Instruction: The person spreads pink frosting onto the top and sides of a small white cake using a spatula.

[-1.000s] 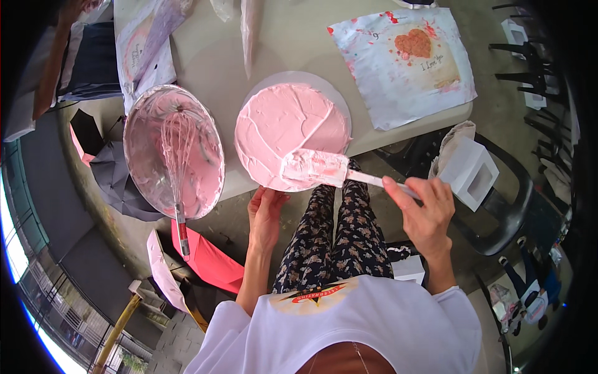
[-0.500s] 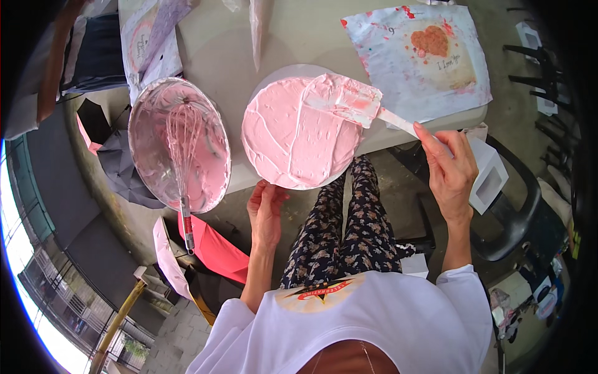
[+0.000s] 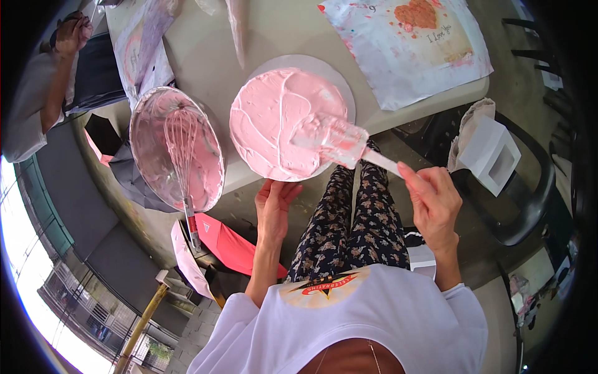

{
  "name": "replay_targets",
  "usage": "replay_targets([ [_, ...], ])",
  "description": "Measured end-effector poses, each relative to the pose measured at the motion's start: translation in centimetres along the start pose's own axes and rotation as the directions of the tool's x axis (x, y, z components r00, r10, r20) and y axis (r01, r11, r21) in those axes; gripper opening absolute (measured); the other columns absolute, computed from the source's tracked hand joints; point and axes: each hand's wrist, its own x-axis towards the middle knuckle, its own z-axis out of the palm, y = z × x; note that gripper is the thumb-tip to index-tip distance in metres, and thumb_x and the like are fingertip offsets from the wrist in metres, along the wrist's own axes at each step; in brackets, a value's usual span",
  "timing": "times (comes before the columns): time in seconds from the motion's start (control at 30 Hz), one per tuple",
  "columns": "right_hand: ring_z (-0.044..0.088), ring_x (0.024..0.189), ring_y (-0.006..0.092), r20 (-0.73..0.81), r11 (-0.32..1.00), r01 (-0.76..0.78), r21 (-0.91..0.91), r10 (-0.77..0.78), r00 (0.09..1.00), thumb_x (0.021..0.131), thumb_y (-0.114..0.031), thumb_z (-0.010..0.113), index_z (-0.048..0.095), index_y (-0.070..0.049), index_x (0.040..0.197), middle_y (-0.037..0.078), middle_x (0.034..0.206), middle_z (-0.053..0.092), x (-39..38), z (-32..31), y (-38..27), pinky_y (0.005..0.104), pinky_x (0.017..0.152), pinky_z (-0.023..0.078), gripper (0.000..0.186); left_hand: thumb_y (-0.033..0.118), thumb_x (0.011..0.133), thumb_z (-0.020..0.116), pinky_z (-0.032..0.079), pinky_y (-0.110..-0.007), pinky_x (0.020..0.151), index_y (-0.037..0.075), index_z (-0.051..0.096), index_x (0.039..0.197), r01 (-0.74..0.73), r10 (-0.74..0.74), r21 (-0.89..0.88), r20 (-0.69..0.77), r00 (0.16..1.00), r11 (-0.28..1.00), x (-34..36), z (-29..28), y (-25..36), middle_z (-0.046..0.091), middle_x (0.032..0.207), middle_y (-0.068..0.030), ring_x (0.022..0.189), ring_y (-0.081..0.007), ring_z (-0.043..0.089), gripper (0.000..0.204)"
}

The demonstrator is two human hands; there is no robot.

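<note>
A round cake (image 3: 261,118) covered in pink frosting sits on a white round board (image 3: 347,84) at the table's near edge. Ridges and smooth swipes mark its top. My right hand (image 3: 435,202) grips the handle of a wide spatula (image 3: 339,140), its flat blade smeared with pink frosting and lying over the cake's near right edge. Under the cake's near edge, my left hand (image 3: 273,206) holds the board, with some fingertips hidden beneath it. Left of the cake is a metal bowl (image 3: 138,134) of pink frosting, a whisk (image 3: 180,149) leaning in it with its handle over the rim.
A stained paper sheet (image 3: 392,81) with a heart drawing lies on the table's right side. A piping bag (image 3: 235,31) lies at the far side. A white box (image 3: 492,156) rests on a black chair (image 3: 542,206). At far left is another person's hand (image 3: 71,34).
The spatula has swept from the cake's far right toward its near right edge, my right hand coming nearer. More board shows at the far right. Another person's raised hand has appeared at left.
</note>
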Motion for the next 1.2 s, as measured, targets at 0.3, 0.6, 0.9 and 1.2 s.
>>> replay_targets([
  [0.3, 0.045, 0.058, 0.0183, 0.102, 0.985, 0.105, -0.135, -0.092, 0.991, 0.064, -0.003, 0.06, 0.067, -0.016, 0.101, 0.002, 0.069, 0.045, -1.2, -2.4, -1.2, 0.0305, 0.049, 0.036, 0.04, 0.018, 0.089, 0.053, 0.049, -0.028, 0.075, -0.001, 0.052, 0.111, -0.015, 0.015, -0.002, 0.042, 0.999, 1.0, -0.4, 0.4, 0.3, 0.06, 0.102, -0.0089, 0.092, -0.0179, 0.06, 0.029],
  [0.6, 0.047, 0.06, 0.0208, -0.026, 0.979, 0.073, -0.191, -0.079, 0.996, 0.062, 0.0, 0.063, 0.067, -0.013, 0.101, 0.005, 0.07, 0.049, 0.5, -4.2, -0.1, 0.0325, 0.05, 0.038, 0.041, 0.018, 0.089, 0.052, 0.044, -0.026, 0.075, -0.004, 0.052, 0.107, -0.175, 0.184, 0.099, -0.086, 0.979, 0.98, 0.6, 0.3, 1.1, 0.059, 0.095, -0.0059, 0.083, -0.0129, 0.056, 0.029],
  [0.9, 0.053, 0.061, 0.0163, -0.017, 0.923, -0.053, 0.381, 0.065, 0.998, 0.081, -0.004, 0.058, 0.058, -0.001, 0.106, 0.007, 0.076, 0.053, 1.4, 1.2, 0.5, 0.0254, 0.056, 0.043, 0.025, 0.016, 0.088, 0.051, 0.047, -0.028, 0.068, -0.002, 0.055, 0.106, -0.392, 0.4, 0.101, -0.081, 0.913, 0.914, 2.4, -0.5, 2.2, 0.059, 0.093, -0.0075, 0.081, -0.0144, 0.056, 0.027],
  [1.2, 0.049, 0.08, 0.0074, 0.202, 0.654, -0.24, 0.717, 0.134, 0.97, 0.092, -0.013, 0.045, 0.056, -0.001, 0.107, 0.003, 0.098, 0.057, 2.8, 4.6, 1.0, 0.0196, 0.072, 0.04, 0.022, 0.015, 0.088, 0.048, 0.046, -0.029, 0.072, 0.0, 0.056, 0.107, -0.423, 0.432, 0.112, -0.066, 0.9, 0.899, 2.4, -1.1, 3.0, 0.06, 0.098, -0.0074, 0.084, -0.0146, 0.056, 0.026],
])
